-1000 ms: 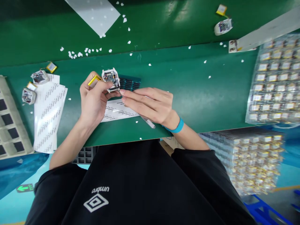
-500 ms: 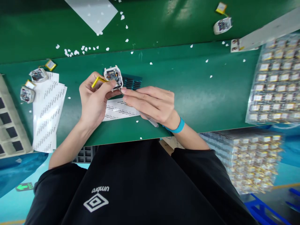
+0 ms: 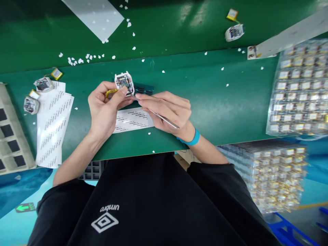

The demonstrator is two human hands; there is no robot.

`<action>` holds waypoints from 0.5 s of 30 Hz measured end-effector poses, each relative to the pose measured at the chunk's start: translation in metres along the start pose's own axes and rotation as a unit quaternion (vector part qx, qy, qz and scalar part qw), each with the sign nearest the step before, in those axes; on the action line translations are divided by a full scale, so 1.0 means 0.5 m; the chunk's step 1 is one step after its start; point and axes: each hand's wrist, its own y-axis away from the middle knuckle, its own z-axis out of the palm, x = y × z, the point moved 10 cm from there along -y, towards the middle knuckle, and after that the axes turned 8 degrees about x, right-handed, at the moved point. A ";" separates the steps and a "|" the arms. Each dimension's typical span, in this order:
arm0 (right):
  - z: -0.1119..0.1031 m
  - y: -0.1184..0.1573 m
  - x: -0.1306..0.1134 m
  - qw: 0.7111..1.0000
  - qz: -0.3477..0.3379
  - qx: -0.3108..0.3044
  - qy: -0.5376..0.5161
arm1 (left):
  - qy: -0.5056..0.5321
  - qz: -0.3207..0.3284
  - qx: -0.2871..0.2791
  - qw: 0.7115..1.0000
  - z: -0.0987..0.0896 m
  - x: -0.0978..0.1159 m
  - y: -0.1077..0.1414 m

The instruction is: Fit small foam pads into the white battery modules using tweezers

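My left hand (image 3: 105, 106) is closed on a white smartwatch case (image 3: 132, 82), its thumb over the exposed circuit board (image 3: 124, 81). A small yellow battery (image 3: 111, 92) sticks out to the left of the case, between thumb and fingers. In my right hand (image 3: 170, 109) are slim metal tweezers (image 3: 165, 119), gripped like a pen. Their tip meets the lower right edge of the case; my fingers partly cover it. Below the hands lies a white printed adhesive sheet (image 3: 130, 121). Behind the case rests a dark strip with black pieces (image 3: 145, 89).
Two opened watch cases (image 3: 43, 84) with batteries lie at left near white printed sheets (image 3: 52, 126) and a beige compartment tray (image 3: 15, 136). Another case (image 3: 234, 32) sits at the back right. Clear trays of parts (image 3: 297, 92) stand at right, by a metal bracket (image 3: 289, 34).
The battery has tilted lower against my left fingers. The tweezers have turned in my right hand, their shaft now showing more fully. The view has shifted slightly.
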 end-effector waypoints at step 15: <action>-0.038 -0.012 -0.001 0.996 -0.052 0.073 0.023 | -0.264 0.103 0.122 0.951 -0.149 0.039 -0.412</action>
